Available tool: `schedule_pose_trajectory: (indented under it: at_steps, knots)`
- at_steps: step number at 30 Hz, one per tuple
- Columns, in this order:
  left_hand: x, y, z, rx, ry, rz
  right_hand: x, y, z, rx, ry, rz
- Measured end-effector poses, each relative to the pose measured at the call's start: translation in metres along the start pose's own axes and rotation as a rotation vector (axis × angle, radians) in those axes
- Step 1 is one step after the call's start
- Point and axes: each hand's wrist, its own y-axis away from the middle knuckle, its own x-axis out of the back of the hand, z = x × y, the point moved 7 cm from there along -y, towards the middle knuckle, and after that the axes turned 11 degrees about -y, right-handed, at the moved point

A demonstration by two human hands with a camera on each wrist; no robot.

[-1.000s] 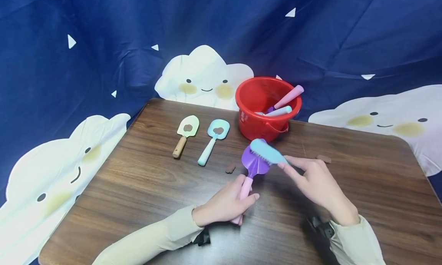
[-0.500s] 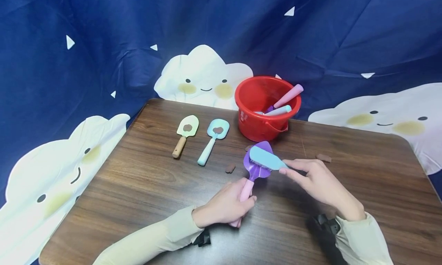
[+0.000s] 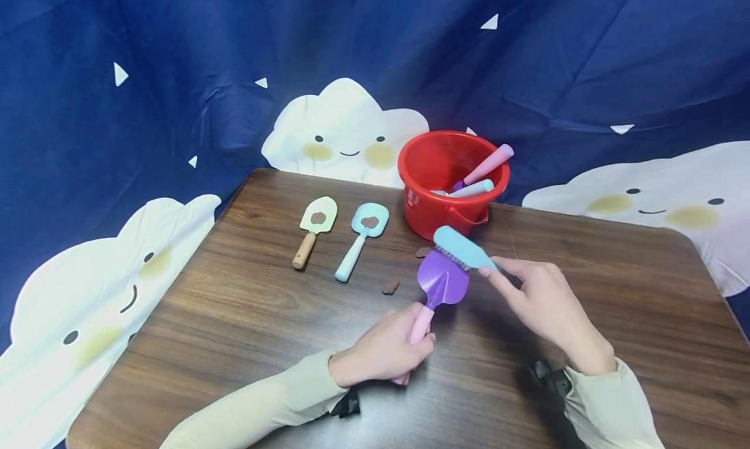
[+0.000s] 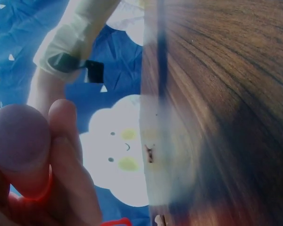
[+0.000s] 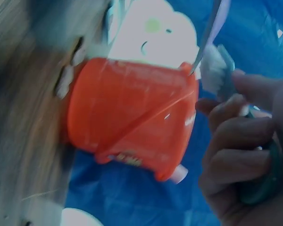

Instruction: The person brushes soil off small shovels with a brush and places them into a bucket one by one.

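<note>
My left hand point(image 3: 383, 350) grips the pink handle of a small purple shovel point(image 3: 443, 285), its blade raised and pointing away from me. The round butt of the shovel handle point(image 4: 20, 136) pokes out of the fist in the left wrist view. Between fingers and thumb my right hand point(image 3: 545, 299) holds a light blue brush point(image 3: 459, 246). Its bristles are at the far right edge of the purple blade; whether they touch it is hard to tell. In the right wrist view the brush head point(image 5: 221, 70) shows beyond curled fingers.
Beyond the hands stands a red bucket point(image 3: 436, 208) with a pink and a light blue handle sticking out. Left of it lie a green shovel point(image 3: 316, 221) and a blue shovel point(image 3: 349, 257), each bearing a brown piece. More brown pieces point(image 3: 390, 285) lie on the wooden table point(image 3: 234, 345).
The brush has moved from across the middle of the purple blade up to its far right edge. The shovel has shifted slightly right. The left hand keeps its grip.
</note>
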Motion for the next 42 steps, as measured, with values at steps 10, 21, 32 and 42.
schedule_pose_trajectory:
  at_steps: [10,21,32,42]
  knots:
    - [0.001,0.0,-0.001,0.028,0.011,-0.015,-0.013,0.012,-0.045,0.222,0.088,-0.069]
    - [0.007,0.003,0.0,-0.047,-0.141,0.041,-0.006,0.004,-0.02,0.097,0.042,-0.06]
    - [0.007,0.007,0.005,-0.083,-0.131,0.032,0.01,-0.005,0.016,-0.084,0.048,0.061]
    - [0.007,0.0,0.0,0.015,0.037,0.02,0.006,0.005,-0.005,0.075,-0.054,0.09]
